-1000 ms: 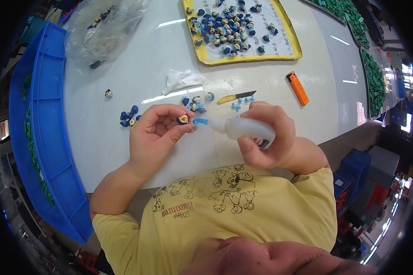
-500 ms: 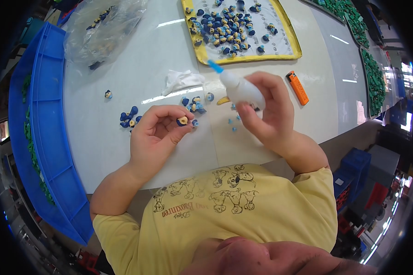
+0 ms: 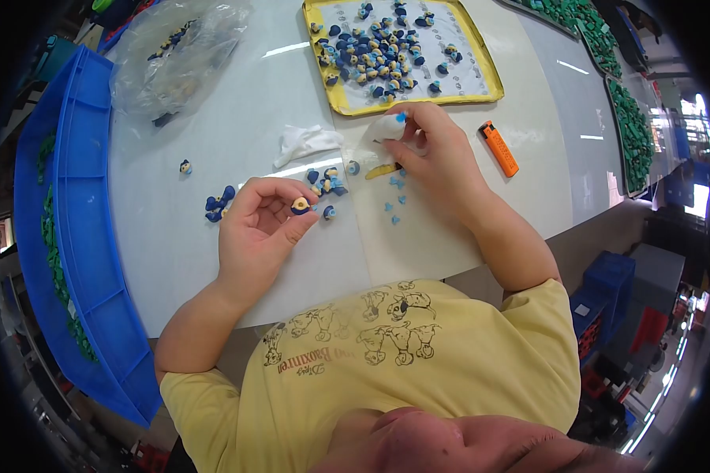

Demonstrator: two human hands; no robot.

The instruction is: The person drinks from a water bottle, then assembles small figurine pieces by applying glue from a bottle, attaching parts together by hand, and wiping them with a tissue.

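Spanning most of the view, white table [image 3: 213, 244] w/ long blue crate [image 3: 83, 236] along its left edge. Clear plastic bag [image 3: 173, 55] of small parts sits far left-top; yellow-rimmed tray [image 3: 493, 75] at top center holds lots of blue/yellow pieces. Right hand [image 3: 438, 162] is out just below the tray, fingers wrapped around a white glue bottle [image 3: 385, 130], blue tip up near the tray rim. Left hand [image 3: 264, 232] is nearer the body, thumb + forefinger pinched narrow on one small blue/yellow piece [image 3: 300, 206], held just above the table. White cloth [image 3: 308, 142] lies between bag and bottle. Orange lighter [image 3: 498, 148] lies right of the right hand. Loose blue pieces [image 3: 219, 203] sit left of the left hand, more [image 3: 327, 181] between the hands.
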